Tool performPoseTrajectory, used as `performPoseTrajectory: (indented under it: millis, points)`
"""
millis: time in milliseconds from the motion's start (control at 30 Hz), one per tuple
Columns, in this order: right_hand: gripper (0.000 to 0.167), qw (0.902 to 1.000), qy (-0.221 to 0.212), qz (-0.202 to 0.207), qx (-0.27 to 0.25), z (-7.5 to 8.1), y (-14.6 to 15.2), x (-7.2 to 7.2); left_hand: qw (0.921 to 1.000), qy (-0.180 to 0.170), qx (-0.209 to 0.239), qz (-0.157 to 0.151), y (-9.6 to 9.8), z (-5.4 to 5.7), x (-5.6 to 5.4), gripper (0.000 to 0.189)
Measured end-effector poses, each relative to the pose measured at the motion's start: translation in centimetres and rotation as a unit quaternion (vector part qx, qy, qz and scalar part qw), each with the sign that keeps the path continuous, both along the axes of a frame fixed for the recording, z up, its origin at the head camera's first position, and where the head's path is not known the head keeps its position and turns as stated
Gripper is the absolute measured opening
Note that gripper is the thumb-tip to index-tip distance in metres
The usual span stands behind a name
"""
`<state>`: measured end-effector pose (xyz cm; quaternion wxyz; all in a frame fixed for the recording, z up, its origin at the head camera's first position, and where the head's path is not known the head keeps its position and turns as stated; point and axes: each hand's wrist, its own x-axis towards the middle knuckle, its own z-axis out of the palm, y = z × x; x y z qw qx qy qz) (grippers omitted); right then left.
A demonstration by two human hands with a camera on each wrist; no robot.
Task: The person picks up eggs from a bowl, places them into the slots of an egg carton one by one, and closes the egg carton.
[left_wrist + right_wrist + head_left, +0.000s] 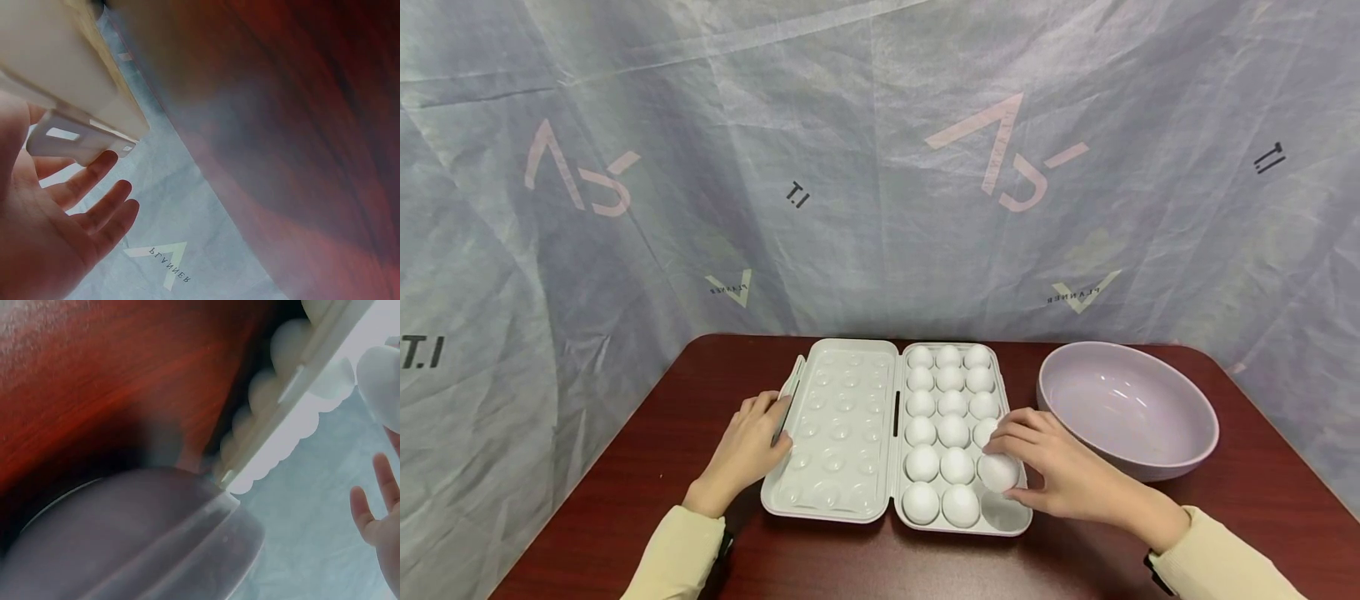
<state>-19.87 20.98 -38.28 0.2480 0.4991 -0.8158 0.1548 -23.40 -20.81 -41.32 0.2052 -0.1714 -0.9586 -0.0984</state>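
A white egg box (893, 492) lies unfolded on the table, its lid half on the left and its egg-filled half on the right. At the lid's outer edge, my left hand (747, 443) holds the narrow latch flap (75, 139) between thumb and forefinger; the other fingers are loosely bent. My right hand (1063, 471) pinches a white egg (998, 473) over the right column, near the front. The egg hides the cup beneath it. The front right cup (1003, 514) has no egg. White eggs (953, 432) fill the other visible cups.
A wide pale purple bowl (1127, 400) stands right of the egg box, close to my right hand. The dark red table (647, 483) ends at a grey printed cloth (850, 208) hanging behind it.
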Motion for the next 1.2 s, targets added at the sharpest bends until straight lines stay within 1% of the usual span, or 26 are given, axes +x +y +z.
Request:
performPoseTrajectory:
  millis: [67, 167, 433, 833, 1067, 1200]
  points:
    - [0.052, 0.9999, -0.004, 0.012, 0.000, -0.3, -0.1, 0.1, 1.0000, 0.000, 0.001, 0.000, 0.0, 0.0, 0.0, 0.046]
    - [0.052, 0.9998, -0.006, 0.020, 0.004, -0.7, -0.1, 0.3, 1.0000, -0.002, 0.002, 0.000, 0.0, 0.0, 0.0, 0.046]
    - [0.056, 0.9991, 0.004, 0.035, 0.021, -1.6, -0.2, 0.5, 1.0000, -0.006, 0.000, 0.001, 0.0, 0.1, 0.0, 0.047]
    - [0.053, 0.9983, -0.001, 0.034, 0.047, -1.6, -0.1, 0.4, 1.0000, -0.007, -0.001, 0.002, 0.0, 0.1, -0.1, 0.046]
    - [0.052, 0.9966, 0.005, 0.029, 0.077, -1.8, -0.2, 0.3, 1.0000, -0.009, -0.002, 0.002, 0.0, 0.1, -0.1, 0.047]
    - [0.053, 0.9954, 0.012, 0.033, 0.089, -1.8, -0.2, 0.3, 1.0000, -0.008, -0.002, 0.002, 0.0, 0.1, -0.1, 0.047]
